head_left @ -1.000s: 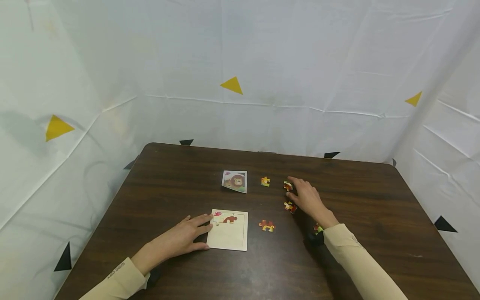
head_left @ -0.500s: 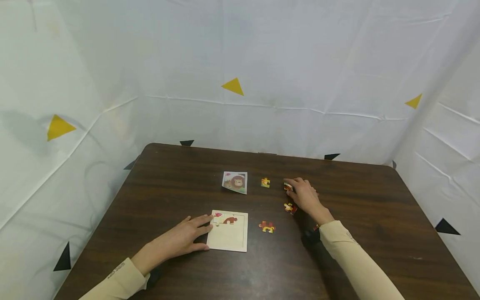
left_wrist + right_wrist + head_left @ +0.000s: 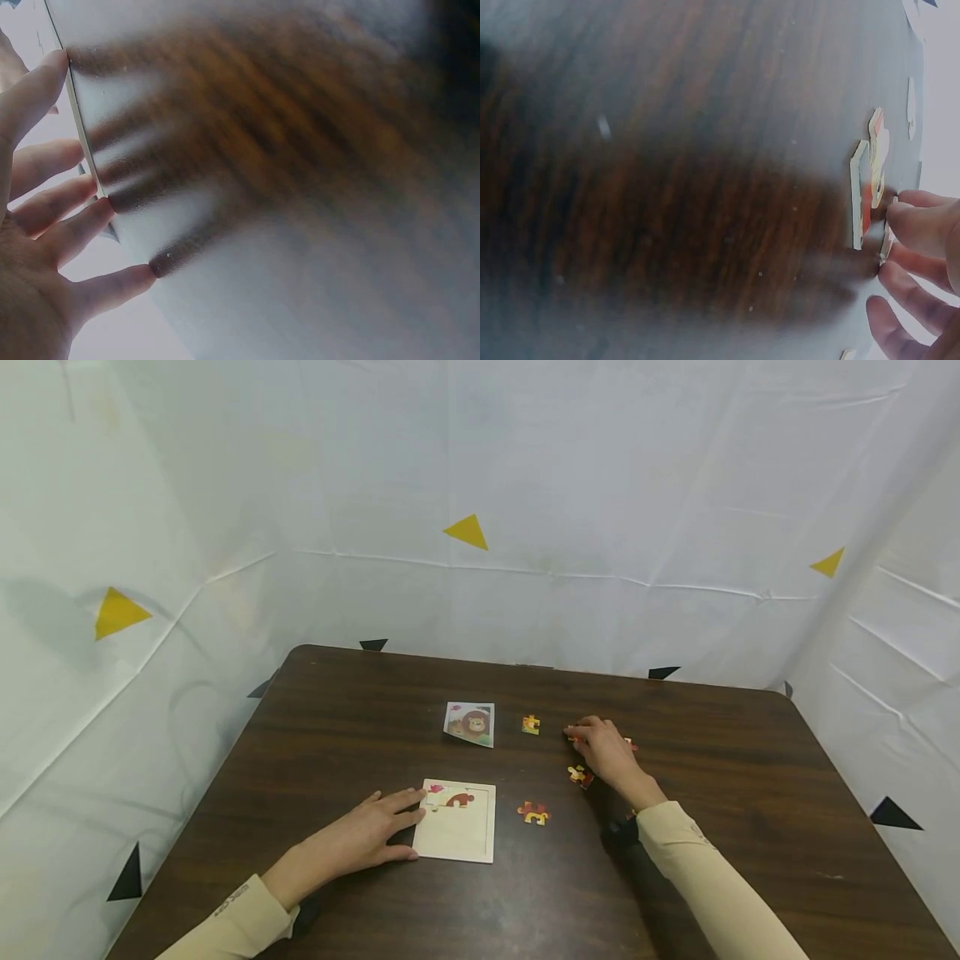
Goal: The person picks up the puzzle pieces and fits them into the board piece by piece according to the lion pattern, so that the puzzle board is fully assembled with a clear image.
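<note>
My left hand (image 3: pixel 366 835) rests with its fingers spread along the left edge of a pale square puzzle board (image 3: pixel 453 839). Fitted pieces with pink and brown print (image 3: pixel 459 799) lie at the board's top left. To the right, my right hand (image 3: pixel 611 756) pinches a small jigsaw piece (image 3: pixel 889 234) between thumb and fingers, low at the tabletop; the fingers cover most of it in the head view. Just nearer lies a yellow and red piece (image 3: pixel 581 776). A red and yellow piece (image 3: pixel 533 813) sits beside the board.
A picture card of a lion (image 3: pixel 469 724) lies beyond the board, one corner curling up. Right of it is a yellow piece (image 3: pixel 531 724). Another piece (image 3: pixel 631 744) shows partly behind my right hand. The brown table (image 3: pixel 360 718) meets white sheeting (image 3: pixel 555 610) at the back.
My right hand has shifted slightly left and closed its fingers over the piece at the far right, which is now mostly covered. The left hand and board stay put.
</note>
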Action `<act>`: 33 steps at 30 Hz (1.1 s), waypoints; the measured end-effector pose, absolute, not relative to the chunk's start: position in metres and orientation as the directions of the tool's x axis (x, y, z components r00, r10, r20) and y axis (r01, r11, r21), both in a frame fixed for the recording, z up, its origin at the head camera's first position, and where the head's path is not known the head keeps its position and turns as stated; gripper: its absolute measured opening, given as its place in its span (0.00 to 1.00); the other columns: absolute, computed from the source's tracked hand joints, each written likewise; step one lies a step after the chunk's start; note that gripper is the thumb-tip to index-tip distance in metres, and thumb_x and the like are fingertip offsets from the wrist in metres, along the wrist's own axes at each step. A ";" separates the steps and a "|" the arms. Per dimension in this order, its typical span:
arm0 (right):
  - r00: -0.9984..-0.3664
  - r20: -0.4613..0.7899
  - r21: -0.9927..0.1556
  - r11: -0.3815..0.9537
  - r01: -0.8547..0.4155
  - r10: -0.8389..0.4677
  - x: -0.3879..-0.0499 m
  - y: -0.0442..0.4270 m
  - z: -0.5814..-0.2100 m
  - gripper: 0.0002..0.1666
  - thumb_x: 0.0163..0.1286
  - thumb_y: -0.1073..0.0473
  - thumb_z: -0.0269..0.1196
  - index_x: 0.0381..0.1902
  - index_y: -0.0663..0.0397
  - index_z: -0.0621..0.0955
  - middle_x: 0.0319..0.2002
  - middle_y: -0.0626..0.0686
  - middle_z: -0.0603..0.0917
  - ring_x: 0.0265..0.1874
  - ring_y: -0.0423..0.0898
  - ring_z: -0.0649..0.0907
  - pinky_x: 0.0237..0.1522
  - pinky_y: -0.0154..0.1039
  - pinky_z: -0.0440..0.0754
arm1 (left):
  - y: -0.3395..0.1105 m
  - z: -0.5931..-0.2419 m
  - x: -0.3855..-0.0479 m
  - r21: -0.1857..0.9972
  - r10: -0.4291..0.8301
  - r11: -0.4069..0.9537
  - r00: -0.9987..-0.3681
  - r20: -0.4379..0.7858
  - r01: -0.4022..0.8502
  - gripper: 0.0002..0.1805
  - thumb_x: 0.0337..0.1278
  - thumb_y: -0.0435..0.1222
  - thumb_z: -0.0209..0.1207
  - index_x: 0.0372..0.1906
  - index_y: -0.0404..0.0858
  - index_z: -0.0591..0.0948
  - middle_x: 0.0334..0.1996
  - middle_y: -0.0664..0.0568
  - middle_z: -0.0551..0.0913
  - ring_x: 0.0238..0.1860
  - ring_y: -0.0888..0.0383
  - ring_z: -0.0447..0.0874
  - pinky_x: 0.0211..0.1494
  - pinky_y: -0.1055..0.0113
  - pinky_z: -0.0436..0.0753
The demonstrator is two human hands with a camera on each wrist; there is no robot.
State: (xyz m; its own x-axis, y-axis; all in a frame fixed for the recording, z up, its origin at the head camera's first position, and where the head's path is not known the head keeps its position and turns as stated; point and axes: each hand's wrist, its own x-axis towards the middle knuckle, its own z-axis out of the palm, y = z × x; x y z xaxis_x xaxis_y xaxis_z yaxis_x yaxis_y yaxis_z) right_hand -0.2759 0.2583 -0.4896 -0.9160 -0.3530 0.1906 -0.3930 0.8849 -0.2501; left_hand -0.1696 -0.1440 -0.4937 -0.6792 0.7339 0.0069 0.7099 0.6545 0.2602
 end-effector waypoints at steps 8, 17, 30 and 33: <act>-0.911 0.209 -0.253 0.880 -0.402 -0.356 -0.273 0.258 -0.493 0.15 0.65 0.68 0.64 0.50 0.59 0.84 0.51 0.62 0.80 0.46 0.62 0.78 0.43 0.56 0.79 | -0.144 -0.495 -0.170 0.252 0.739 0.650 -0.674 0.014 0.717 0.32 0.57 0.52 0.63 0.61 0.36 0.77 0.68 0.42 0.68 0.66 0.47 0.68 0.57 0.36 0.71; -0.870 0.299 -0.168 0.876 -0.452 -0.392 -0.272 0.259 -0.498 0.14 0.63 0.67 0.66 0.47 0.58 0.85 0.47 0.60 0.81 0.40 0.59 0.79 0.31 0.53 0.78 | -0.143 -0.494 -0.169 0.255 0.736 0.653 -0.677 0.010 0.714 0.33 0.57 0.53 0.63 0.61 0.36 0.77 0.68 0.43 0.67 0.66 0.47 0.69 0.58 0.37 0.71; -0.860 0.380 -0.229 0.866 -0.444 -0.341 -0.266 0.264 -0.499 0.13 0.64 0.68 0.65 0.47 0.60 0.84 0.46 0.62 0.79 0.37 0.58 0.81 0.25 0.49 0.76 | -0.143 -0.495 -0.170 0.259 0.735 0.652 -0.678 0.012 0.712 0.33 0.56 0.52 0.63 0.61 0.36 0.77 0.68 0.43 0.67 0.66 0.47 0.68 0.58 0.36 0.70; -0.856 0.382 -0.267 0.846 -0.462 -0.347 -0.263 0.263 -0.497 0.14 0.64 0.70 0.63 0.48 0.63 0.83 0.47 0.62 0.78 0.35 0.56 0.82 0.27 0.46 0.77 | -0.143 -0.495 -0.170 0.265 0.736 0.651 -0.677 0.008 0.711 0.33 0.56 0.52 0.63 0.62 0.36 0.77 0.68 0.43 0.67 0.66 0.47 0.68 0.58 0.36 0.70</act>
State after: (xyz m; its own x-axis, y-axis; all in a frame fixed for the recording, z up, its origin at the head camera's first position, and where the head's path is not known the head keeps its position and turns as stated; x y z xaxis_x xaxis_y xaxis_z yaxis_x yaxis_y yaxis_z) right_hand -0.2626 0.2625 -0.4967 -0.8564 -0.3471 0.3822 -0.4618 0.8459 -0.2667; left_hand -0.1698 -0.1432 -0.4945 -0.6771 0.7359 0.0082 0.7111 0.6513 0.2648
